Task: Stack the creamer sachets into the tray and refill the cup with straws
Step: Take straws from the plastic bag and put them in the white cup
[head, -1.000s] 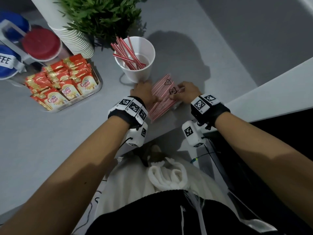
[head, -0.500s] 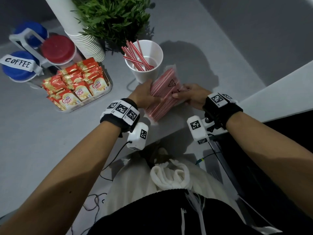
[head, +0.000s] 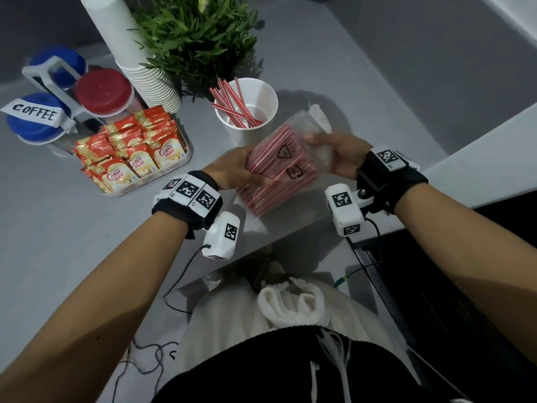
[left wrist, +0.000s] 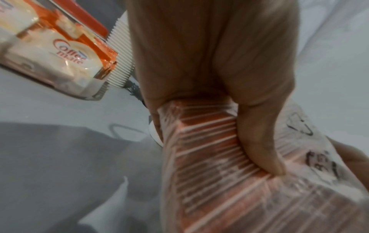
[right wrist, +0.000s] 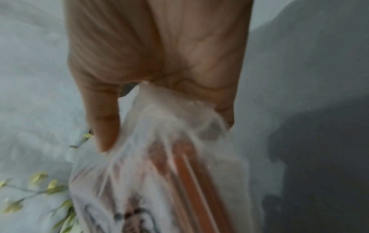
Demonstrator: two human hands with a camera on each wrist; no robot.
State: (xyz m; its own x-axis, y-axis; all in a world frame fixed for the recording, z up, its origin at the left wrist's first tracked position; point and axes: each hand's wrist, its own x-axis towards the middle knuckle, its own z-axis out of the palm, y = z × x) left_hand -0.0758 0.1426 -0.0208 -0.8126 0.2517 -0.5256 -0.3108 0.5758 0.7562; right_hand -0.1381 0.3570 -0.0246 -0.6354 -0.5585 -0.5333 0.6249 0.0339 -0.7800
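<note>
A clear plastic packet of red-and-white straws hangs in the air above the grey counter, held by both hands. My left hand grips its near left side, thumb across the straws. My right hand pinches the loose plastic at the packet's far end. Just behind stands a white paper cup with a few straws leaning in it. To the left a clear tray holds several rows of red creamer sachets, also seen close in the left wrist view as sachets.
A tall stack of white paper cups and a green plant stand behind the tray and cup. Blue and red lidded jars with a COFFEE label sit at far left. The counter edge runs close to my body.
Both hands have lifted the straw packet off the counter and tilted it up towards me; the right hand has shifted to the packet's far plastic end.
</note>
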